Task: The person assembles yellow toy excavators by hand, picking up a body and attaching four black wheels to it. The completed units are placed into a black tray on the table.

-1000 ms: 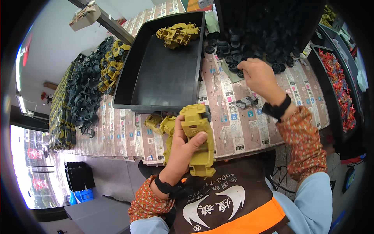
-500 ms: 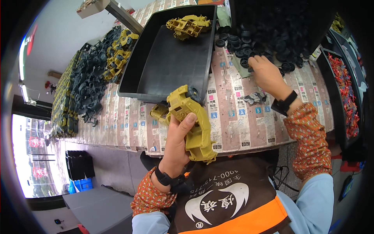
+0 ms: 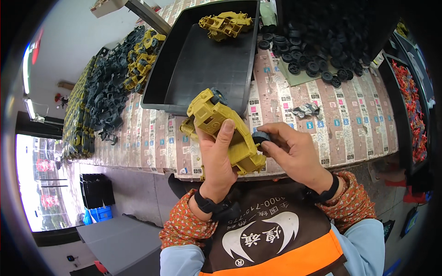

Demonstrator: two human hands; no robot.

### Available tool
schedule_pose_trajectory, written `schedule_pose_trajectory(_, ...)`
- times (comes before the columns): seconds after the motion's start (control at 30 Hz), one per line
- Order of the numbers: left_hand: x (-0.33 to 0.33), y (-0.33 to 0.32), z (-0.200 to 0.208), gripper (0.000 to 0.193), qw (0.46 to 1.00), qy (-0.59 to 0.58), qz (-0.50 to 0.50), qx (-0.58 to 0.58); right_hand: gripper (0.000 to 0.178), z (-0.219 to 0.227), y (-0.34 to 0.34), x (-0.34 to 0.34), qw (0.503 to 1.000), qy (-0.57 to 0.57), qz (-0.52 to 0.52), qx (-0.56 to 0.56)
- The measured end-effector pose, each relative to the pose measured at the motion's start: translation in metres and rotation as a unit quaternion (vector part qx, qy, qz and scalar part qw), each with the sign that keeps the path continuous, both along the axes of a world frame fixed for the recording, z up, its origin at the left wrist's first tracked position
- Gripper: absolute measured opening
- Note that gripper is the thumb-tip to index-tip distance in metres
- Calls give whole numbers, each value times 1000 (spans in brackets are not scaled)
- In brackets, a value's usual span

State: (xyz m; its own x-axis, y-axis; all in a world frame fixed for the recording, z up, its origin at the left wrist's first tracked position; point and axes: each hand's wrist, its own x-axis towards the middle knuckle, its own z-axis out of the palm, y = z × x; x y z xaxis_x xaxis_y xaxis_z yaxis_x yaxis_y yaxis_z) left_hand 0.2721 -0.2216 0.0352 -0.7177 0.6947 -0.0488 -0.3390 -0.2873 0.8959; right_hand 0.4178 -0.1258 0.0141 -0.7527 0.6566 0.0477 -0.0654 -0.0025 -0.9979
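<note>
My left hand [image 3: 216,154] is closed around a yellow plastic toy car body [image 3: 212,114], held tilted above the table's near edge. A dark wheel [image 3: 218,95] sits on the car's far end. Between the thumb and fingers of my right hand [image 3: 292,149] is another dark toy wheel [image 3: 261,137], right against the car's right side. Whether it is seated on the car I cannot tell. Part of another yellow piece [image 3: 188,126] shows behind the car, mostly hidden by it.
Beyond my hands stands a black tray [image 3: 154,105] with yellow car bodies [image 3: 225,25] at its far end. Loose black wheels [image 3: 313,64] are heaped at the back right. Dark parts [image 3: 108,85] and yellow cars [image 3: 142,60] pile up left. A crumpled scrap [image 3: 306,110] lies on the table.
My right hand has come from the wheel heap back toward me, bringing a wheel to the car's side. The car in my left hand has shifted slightly.
</note>
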Motion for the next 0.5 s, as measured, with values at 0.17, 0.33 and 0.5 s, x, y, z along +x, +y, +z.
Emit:
schedule_pose_trajectory(0.17,1,-1,-9,37,999,25,36,17,35,3,-7,5,999,-33,15,9)
schedule_pose_trajectory(0.33,2,-4,-14,54,999,35,37,9,41,0,-20,9,988,-7,-24,153)
schedule_pose_trajectory(0.5,8,-11,-21,62,997,70,7,15,52,-1,-23,14,972,-20,-1,232)
